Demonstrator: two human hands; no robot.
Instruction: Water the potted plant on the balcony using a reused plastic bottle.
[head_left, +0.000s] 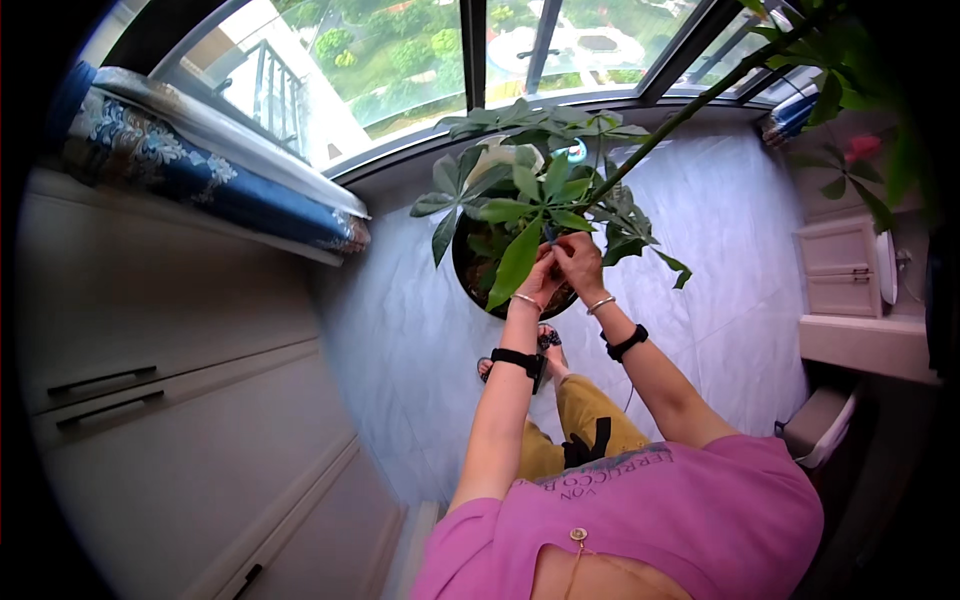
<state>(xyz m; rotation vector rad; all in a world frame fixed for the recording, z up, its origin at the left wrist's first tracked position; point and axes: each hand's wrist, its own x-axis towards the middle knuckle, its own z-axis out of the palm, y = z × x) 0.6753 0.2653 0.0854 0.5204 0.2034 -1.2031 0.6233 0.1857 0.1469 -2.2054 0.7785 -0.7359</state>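
Both hands meet over a round dark plant pot (466, 289), among the leaves of a potted plant with leaflets spread like fingers. My right hand (580, 262) has its fingertips pinched at a small bluish thing (551, 232) near the stems. Close beside it, my left hand (538, 280) is curled with its fingertips touching the right ones; leaves and fingers hide what it may hold. A large bright green leaf (517, 262) hangs in front of the left hand. From the pot a thick green stem (652, 154) leans up to the right.
Behind the plant are a pale container (496, 159) and a turquoise round object (577, 152), partly covered by leaves. Windows (397, 67) run along the far side. A blue patterned curtain (202, 176) and cabinets (165, 300) stand left; a stool (817, 424) stands right.
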